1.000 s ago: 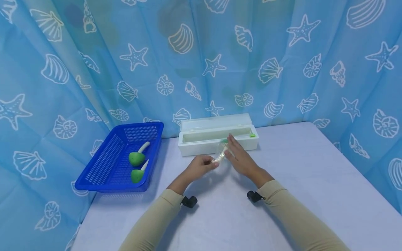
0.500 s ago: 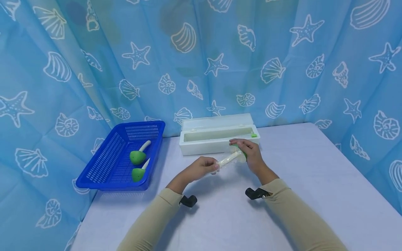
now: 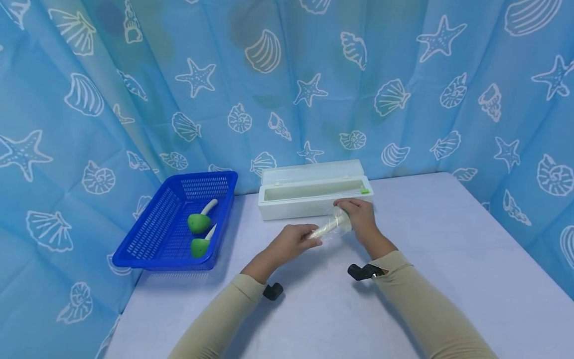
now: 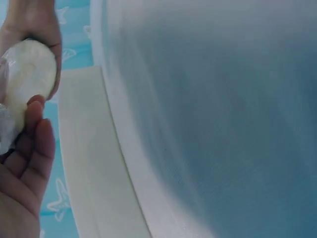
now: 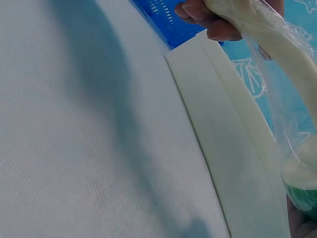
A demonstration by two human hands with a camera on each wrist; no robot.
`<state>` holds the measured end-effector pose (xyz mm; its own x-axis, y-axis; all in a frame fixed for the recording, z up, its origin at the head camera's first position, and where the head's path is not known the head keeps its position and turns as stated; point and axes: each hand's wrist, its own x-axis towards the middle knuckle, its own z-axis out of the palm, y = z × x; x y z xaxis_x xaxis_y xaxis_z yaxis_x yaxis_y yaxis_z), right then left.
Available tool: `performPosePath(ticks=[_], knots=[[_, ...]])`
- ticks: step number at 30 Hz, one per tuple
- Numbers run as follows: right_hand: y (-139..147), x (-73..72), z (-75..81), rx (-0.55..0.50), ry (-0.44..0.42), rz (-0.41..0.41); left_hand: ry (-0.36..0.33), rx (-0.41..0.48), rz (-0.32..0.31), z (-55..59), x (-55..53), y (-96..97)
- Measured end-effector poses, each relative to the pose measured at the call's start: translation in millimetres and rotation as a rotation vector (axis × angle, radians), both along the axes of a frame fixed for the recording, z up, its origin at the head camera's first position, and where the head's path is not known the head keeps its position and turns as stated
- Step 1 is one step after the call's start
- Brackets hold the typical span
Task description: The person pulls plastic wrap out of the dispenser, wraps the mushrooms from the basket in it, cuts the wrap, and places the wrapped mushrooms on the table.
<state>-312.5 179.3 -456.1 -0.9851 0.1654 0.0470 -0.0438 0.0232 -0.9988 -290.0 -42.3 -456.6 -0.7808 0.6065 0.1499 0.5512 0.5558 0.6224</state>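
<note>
Between the hands, a toy mushroom (image 3: 331,227) with a pale stem and green cap is wrapped in clear film. My left hand (image 3: 288,243) pinches the stem end. The cap is gripped by my right hand (image 3: 364,220), whose fingers curl over it and mostly hide it in the head view. The left wrist view shows the cap's pale underside (image 4: 34,69) facing that camera. In the right wrist view, loose film (image 5: 280,106) hangs along the stem. Behind the hands stands a white film dispenser box (image 3: 309,209), lid raised, with a green slider (image 3: 364,191) at its right end.
A blue plastic basket (image 3: 172,264) stands on the left of the table. Inside lie two more green-capped mushrooms, one further back (image 3: 199,223) and one nearer (image 3: 200,248). A blue seashell curtain (image 3: 341,109) hangs behind the white-covered table (image 3: 448,249).
The right hand went from flat fingers against the film to gripping round the cap. The mushroom turned from steeply slanted to lying closer to level, and its green cap shows less.
</note>
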Motion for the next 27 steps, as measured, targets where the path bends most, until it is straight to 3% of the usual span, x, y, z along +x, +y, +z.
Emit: performPosePath(ticks=[4, 9, 13, 17, 20, 21, 23, 27], knots=[[1.8, -2.6, 2.3, 0.005, -0.046, -0.026, 0.16, -0.092, -0.003, 1.6, 1.3, 3.9], [4.1, -4.6, 4.9, 0.006, -0.101, -0.051, 0.287, -0.196, -0.018, 7.1, 4.8, 8.2], [4.5, -4.1, 6.1, -0.002, -0.124, -0.027, 0.434, -0.273, -0.02, 7.2, 6.2, 10.1], [1.0, -0.8, 6.7, 0.007, -0.087, 0.029, 0.688, -0.3, 0.048, 0.8, 3.8, 11.5], [-4.1, 3.5, 7.7, 0.011, -0.017, 0.072, 0.777, -0.307, 0.153, -2.0, 3.5, 12.1], [-5.3, 4.9, 8.0, 0.007, 0.011, 0.084, 0.759, -0.309, 0.192, -2.5, 3.7, 12.3], [-6.2, 7.9, 10.0, -0.005, 0.08, 0.099, 0.623, -0.303, 0.269, -2.7, 4.8, 12.1], [0.7, 11.1, 14.9, -0.039, 0.287, 0.08, 0.146, -0.253, 0.392, -0.2, 6.4, 8.7]])
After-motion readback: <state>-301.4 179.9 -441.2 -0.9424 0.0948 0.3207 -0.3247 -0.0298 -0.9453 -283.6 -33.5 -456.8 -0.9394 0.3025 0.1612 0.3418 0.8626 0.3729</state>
